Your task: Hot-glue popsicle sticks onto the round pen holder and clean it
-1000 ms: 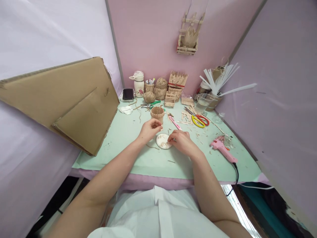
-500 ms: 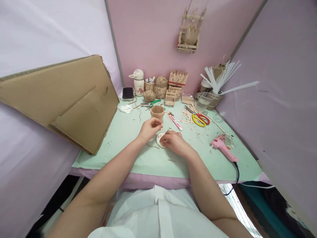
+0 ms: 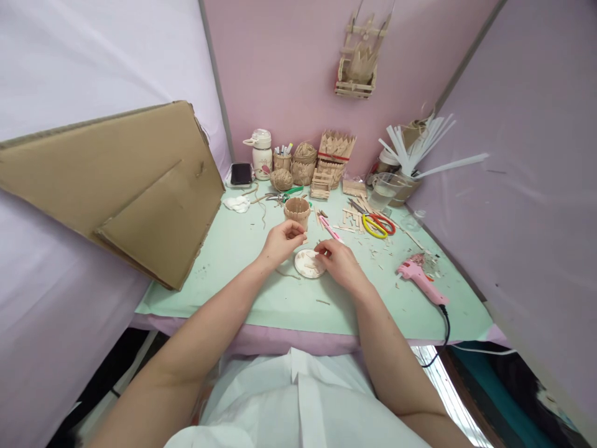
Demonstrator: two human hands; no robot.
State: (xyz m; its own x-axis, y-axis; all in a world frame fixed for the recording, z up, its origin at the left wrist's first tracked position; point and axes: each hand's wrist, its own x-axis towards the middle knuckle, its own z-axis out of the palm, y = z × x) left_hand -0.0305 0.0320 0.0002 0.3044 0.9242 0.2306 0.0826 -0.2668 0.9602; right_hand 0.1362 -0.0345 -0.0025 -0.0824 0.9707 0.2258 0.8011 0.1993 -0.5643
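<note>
A small round white dish (image 3: 308, 264) with pale wooden bits in it lies on the mint-green mat (image 3: 261, 292). My right hand (image 3: 340, 262) rests at the dish's right edge, its fingertips pinching a small wooden piece above the dish. My left hand (image 3: 282, 240) hovers just left of and behind the dish, fingers curled together on something tiny that I cannot make out. A small cup of wooden sticks (image 3: 297, 212) stands just behind my left hand.
A big cardboard sheet (image 3: 116, 186) leans over the mat's left side. A pink glue gun (image 3: 420, 280) lies at the right, its cord running off the edge. Yellow and red scissors (image 3: 377, 225), loose sticks, a pink cutter (image 3: 329, 229), twine balls, jars and a phone (image 3: 241, 175) crowd the back.
My right hand slid left over the dish, then drew back to its right edge with a small piece pinched in the fingertips. My left hand stayed almost still.
</note>
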